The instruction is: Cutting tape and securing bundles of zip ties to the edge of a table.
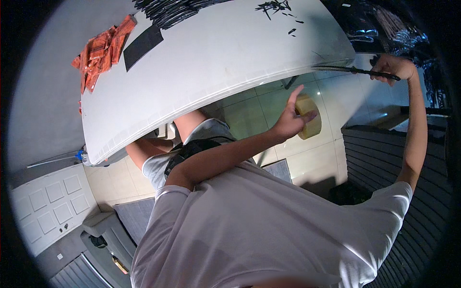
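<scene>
My left hand is out in front of the table's near edge, at a wide roll of yellowish packing tape. Its thumb reaches over the roll, and its index finger points upward. Far to the right, my right hand is closed around the dark handle of a long, thin black tool. The tool's narrow end reaches left to the right corner of the white table. Whether it is a knife or a pair of scissors I cannot tell.
Orange packets lie at the table's left end, beside a black flat sheet and a stack of black plastic packages. Small black scraps are scattered at the far right. Shiny black bags stand beyond the right corner.
</scene>
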A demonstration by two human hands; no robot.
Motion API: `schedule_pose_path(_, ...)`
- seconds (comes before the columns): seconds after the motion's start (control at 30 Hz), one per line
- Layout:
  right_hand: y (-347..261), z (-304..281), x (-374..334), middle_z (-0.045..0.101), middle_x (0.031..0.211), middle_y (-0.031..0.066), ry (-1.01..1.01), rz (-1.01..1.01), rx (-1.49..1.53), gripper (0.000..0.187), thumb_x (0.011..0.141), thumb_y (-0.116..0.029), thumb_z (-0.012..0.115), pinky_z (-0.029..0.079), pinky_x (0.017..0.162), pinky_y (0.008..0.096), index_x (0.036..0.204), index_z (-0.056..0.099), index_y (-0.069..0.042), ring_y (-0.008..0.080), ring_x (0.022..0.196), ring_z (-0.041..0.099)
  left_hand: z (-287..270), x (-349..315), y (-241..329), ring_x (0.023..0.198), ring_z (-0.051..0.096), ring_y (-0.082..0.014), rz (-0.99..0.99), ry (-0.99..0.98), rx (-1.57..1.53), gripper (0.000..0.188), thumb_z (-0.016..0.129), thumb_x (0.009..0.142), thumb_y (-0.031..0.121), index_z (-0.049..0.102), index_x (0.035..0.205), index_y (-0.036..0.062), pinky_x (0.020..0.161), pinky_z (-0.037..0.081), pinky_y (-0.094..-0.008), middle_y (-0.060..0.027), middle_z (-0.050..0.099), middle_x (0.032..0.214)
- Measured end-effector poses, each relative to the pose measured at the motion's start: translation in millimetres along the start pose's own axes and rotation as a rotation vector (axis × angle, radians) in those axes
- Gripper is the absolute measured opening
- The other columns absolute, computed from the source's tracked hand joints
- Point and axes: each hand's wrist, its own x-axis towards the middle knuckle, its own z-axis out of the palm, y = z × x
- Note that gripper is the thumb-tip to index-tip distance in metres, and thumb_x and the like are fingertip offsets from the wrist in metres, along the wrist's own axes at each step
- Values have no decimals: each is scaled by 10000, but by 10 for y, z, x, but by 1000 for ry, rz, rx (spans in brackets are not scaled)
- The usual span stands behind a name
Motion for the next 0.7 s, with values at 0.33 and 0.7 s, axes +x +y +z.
schedule_pose_path(0.33, -149, 262, 347, 643, 679, 14, -7, 329, 132, 194, 825, -4, 655, 474, 489, 233, 992, 750, 21, 74, 551, 560, -5, 29, -93, 1225, 550, -273, -50, -28, -65, 915, 707, 944, 111, 92, 1591, 307, 971, 543, -481, -128, 526, 1311)
schedule_pose_path(0.7, -78, 298, 721, 646, 659, 26, -23, 188, 141, 175, 887, -16, 611, 504, 505, 246, 988, 747, 27, 100, 518, 580, -15, 15, -24, 1208, 561, -277, -85, -3, -63, 899, 690, 948, 88, 116, 1582, 367, 926, 575, -498, -133, 527, 1310)
